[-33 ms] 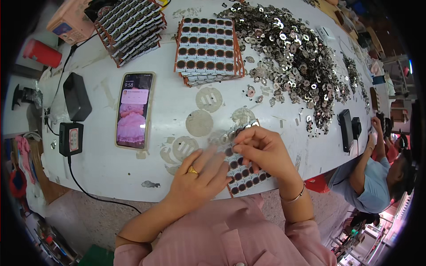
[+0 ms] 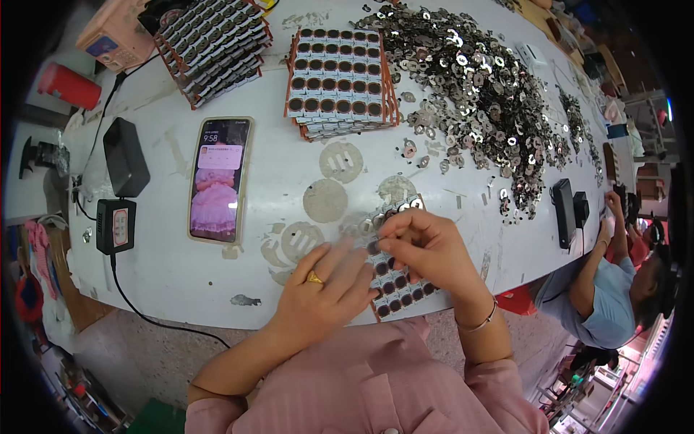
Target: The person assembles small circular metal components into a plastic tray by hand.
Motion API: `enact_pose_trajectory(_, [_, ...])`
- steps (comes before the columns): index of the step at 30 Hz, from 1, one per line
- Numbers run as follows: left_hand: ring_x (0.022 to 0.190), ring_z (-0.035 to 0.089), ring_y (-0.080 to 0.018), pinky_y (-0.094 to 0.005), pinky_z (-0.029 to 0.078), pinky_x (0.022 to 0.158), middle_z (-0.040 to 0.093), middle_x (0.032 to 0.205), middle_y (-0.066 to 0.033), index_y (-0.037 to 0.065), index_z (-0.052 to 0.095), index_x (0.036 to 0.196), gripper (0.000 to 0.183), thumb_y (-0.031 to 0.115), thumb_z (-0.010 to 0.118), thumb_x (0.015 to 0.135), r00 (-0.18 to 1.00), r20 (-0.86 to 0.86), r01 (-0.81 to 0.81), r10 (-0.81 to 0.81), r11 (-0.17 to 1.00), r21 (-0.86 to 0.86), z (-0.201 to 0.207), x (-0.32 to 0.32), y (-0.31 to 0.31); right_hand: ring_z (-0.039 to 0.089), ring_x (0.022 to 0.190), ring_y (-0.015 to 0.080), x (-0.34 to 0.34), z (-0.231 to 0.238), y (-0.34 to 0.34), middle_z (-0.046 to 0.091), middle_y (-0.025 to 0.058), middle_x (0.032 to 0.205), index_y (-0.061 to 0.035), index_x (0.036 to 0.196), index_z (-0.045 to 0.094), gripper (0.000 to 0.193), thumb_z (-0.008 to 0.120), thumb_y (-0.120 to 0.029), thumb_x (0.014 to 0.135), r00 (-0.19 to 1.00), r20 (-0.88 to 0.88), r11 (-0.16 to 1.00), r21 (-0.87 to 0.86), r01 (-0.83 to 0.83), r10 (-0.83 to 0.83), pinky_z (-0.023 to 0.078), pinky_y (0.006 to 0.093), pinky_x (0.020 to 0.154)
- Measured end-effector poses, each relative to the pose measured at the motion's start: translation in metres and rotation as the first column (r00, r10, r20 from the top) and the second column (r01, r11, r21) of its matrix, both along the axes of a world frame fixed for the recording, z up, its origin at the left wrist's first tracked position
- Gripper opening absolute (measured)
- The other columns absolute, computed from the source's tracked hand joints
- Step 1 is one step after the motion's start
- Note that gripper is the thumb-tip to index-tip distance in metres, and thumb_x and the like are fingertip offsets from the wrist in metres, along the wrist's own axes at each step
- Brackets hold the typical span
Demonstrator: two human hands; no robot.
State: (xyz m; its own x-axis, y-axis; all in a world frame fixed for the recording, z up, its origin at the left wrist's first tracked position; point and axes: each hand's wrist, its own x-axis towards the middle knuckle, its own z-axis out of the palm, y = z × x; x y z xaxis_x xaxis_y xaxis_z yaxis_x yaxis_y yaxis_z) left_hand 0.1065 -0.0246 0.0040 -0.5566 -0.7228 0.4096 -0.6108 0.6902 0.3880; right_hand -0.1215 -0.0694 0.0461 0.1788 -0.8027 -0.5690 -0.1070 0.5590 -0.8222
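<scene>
In front of me lies a card point(image 2: 397, 288) with rows of dark round discs, near the table's front edge. Shiny small metal pieces point(image 2: 413, 204) sit along its far end. My right hand point(image 2: 431, 253) is over the card's right part, thumb and index finger pinched together; whatever is between them is too small to make out. At the card's left edge is my left hand point(image 2: 318, 296), with a yellow ring on one finger. Its front fingers are smeared by motion and its thumb is hidden, so its grip does not show.
A loose heap of small metal pieces point(image 2: 477, 94) spreads across the far right. Two stacks of disc cards point(image 2: 336, 76) point(image 2: 213, 47) stand at the back. A phone point(image 2: 215, 181), black adapter point(image 2: 116, 226) and red cup point(image 2: 70, 87) are leftward. Another person point(image 2: 596, 296) sits at right.
My right hand has shifted very slightly to the left. Everything else looks the same.
</scene>
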Motion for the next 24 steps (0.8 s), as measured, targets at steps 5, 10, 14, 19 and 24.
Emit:
enact_pose_trajectory(5, [0.13,0.062,-0.0295,-0.0462,0.052,0.104,0.07,0.126,-0.007,0.008,0.074,0.107,0.038,0.033,0.087,0.081,1.0,0.0,-0.021,0.021,1.0,-0.012,-0.001,-0.001,0.002,0.064,0.065,0.0104,0.01,-0.002,0.006,0.071,0.0051,0.084,-0.0035,0.107,0.074,0.017,0.078,-0.005,0.091,0.9,-0.404,0.844,-0.416,-0.339,0.162,0.05,0.0283,0.059])
enact_pose_trajectory(10, [0.13,0.062,-0.0301,-0.0468,0.053,0.103,0.069,0.126,-0.0089,0.007,0.075,0.108,0.037,0.034,0.085,0.085,0.997,0.071,0.013,-0.013,1.0,0.008,0.002,-0.001,0.002,0.063,0.064,0.0117,0.002,-0.004,0.012,0.07,0.0067,0.086,-0.003,0.103,0.074,0.017,0.08,0.0,0.087,0.921,-0.364,0.836,-0.456,-0.306,0.138,0.049,0.0274,0.058])
enact_pose_trajectory(14, [0.132,0.062,-0.0326,-0.0486,0.054,0.102,0.068,0.128,-0.0102,0.006,0.075,0.115,0.038,0.034,0.081,0.089,1.0,0.003,0.022,-0.022,1.0,-0.019,-0.004,-0.001,0.005,0.061,0.061,0.012,0.009,-0.002,0.016,0.07,0.0066,0.086,-0.0033,0.099,0.073,0.014,0.079,0.002,0.087,0.905,-0.419,0.855,-0.44,-0.273,0.074,0.048,0.0275,0.057])
enact_pose_trajectory(19, [0.135,0.06,-0.0325,-0.0495,0.053,0.105,0.068,0.131,-0.0103,0.007,0.074,0.117,0.037,0.033,0.079,0.092,1.0,0.003,0.013,-0.012,1.0,-0.014,-0.005,0.0,0.006,0.06,0.061,0.0124,0.012,-0.004,0.015,0.069,0.007,0.089,-0.0028,0.1,0.073,0.016,0.079,0.003,0.087,0.891,-0.443,0.819,-0.47,-0.328,0.103,0.047,0.0279,0.056])
enact_pose_trajectory(24, [0.137,0.059,-0.032,-0.0502,0.051,0.107,0.067,0.134,-0.0101,0.007,0.073,0.119,0.037,0.032,0.078,0.093,1.0,0.007,0.012,-0.012,1.0,0.005,-0.001,0.002,0.005,0.059,0.061,0.0128,0.02,0.001,0.015,0.062,0.0065,0.09,-0.0032,0.101,0.071,0.021,0.081,0.005,0.084,0.871,-0.491,0.813,-0.501,-0.296,0.014,0.047,0.0289,0.056])
